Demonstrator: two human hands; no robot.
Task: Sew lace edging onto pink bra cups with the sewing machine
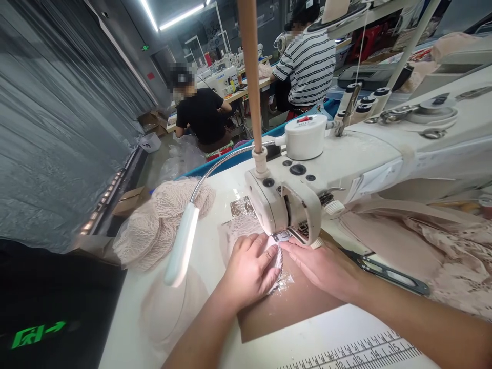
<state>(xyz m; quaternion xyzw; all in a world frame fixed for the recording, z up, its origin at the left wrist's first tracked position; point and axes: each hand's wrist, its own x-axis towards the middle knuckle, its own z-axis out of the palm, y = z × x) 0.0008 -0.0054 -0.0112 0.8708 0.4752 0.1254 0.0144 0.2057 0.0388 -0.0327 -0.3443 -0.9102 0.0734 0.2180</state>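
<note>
My left hand (pixel 251 269) presses on a pale lace fabric piece (pixel 239 229), thumb and fingers closed on it beside the needle area. Just under the head of a white sewing machine (pixel 269 205), the fabric meets the metal presser foot (pixel 283 236). My right hand (pixel 319 264) lies flat on the other side, fingers stretched toward the foot and their tips close to the fabric's edge. Whether those tips pinch any cloth is hidden. A brown sheet (pixel 292 302) covers the bed below both hands.
Lace pieces (pixel 154 225) are stacked at left, near a lamp (pixel 182 246) on a bent neck. Beige fabric (pixel 400 236) and scissors-like dark metal tool (pixel 392 274) lie right. A printed ruler (pixel 357 353) runs along the front. Two people (pixel 203 113) sit beyond.
</note>
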